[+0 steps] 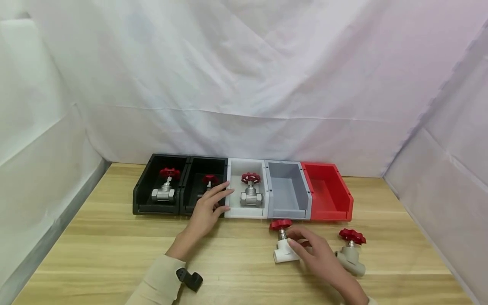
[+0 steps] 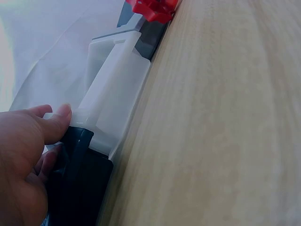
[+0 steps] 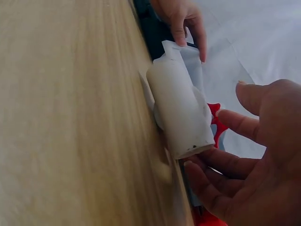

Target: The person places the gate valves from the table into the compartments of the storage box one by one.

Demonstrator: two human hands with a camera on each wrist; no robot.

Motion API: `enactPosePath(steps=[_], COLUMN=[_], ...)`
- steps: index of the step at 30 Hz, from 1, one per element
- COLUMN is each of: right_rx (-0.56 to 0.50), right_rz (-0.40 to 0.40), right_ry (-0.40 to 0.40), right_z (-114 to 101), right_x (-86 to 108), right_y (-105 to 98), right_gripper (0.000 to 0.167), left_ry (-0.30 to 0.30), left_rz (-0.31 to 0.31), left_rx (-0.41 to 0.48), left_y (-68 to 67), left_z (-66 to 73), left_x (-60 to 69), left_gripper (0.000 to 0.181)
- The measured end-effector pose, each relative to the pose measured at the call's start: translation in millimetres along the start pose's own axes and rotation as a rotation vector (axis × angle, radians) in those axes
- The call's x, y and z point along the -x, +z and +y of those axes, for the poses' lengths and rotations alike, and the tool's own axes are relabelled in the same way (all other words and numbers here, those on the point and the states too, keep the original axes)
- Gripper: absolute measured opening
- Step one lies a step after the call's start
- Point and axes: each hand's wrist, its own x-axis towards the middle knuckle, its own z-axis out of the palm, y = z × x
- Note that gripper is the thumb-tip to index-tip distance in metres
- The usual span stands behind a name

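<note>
My left hand [image 1: 207, 212] rests at the front of the second black bin [image 1: 188, 209] and the white bin [image 1: 245, 213], fingers reaching over their shared edge. In the left wrist view its thumb [image 2: 59, 123] touches the white bin's rim. My right hand [image 1: 314, 254] pinches a white gate valve [image 1: 284, 252] with a red handwheel [image 1: 281, 224], in front of the grey bin [image 1: 289, 201]. The right wrist view shows the valve's white pipe body [image 3: 176, 108] close up; the grip itself is partly hidden behind it.
Metal valves with red handwheels lie in the left black bin [image 1: 163, 194], the second black bin and the white bin [image 1: 250, 197]. A red bin [image 1: 328, 195] ends the row. A beige valve [image 1: 350, 258] stands at the right on the wooden table [image 1: 236, 271]. White cloth [image 1: 244, 84] hangs behind.
</note>
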Motion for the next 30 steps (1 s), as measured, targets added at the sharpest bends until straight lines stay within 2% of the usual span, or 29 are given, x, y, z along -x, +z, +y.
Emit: enactPosePath(steps=[5, 11, 14, 22, 30], right_rx=[-0.019, -0.064, -0.060, 0.013, 0.046], right_rz=[-0.019, -0.078, -0.108, -0.119, -0.104], right_ry=[-0.038, 0.045, 0.060, -0.025, -0.046], right_z=[3.8, 1.4, 2.1, 8.2, 10.3], right_x=[-0.6, -2.6, -3.9, -2.8, -1.1], right_y=[4.4, 4.5, 4.4, 9.9, 15.3], right_gripper=[0.029, 0.036, 0.039, 0.049, 0.051], left_ry=[0.017, 0.019, 0.012, -0.001, -0.006], left_rz=[0.003, -0.001, -0.004, -0.009, -0.015], left_rx=[0.006, 0.004, 0.005, -0.006, -0.007], left_y=[-0.3, -0.4, -0.9, -1.4, -0.9], left_z=[-0.1, -0.5, -0.1, 0.2, 1.3], left_x=[-0.6, -1.6, -1.8, -1.1, 0.0], left_gripper=[0.052, 0.053, 0.053, 0.052, 0.052])
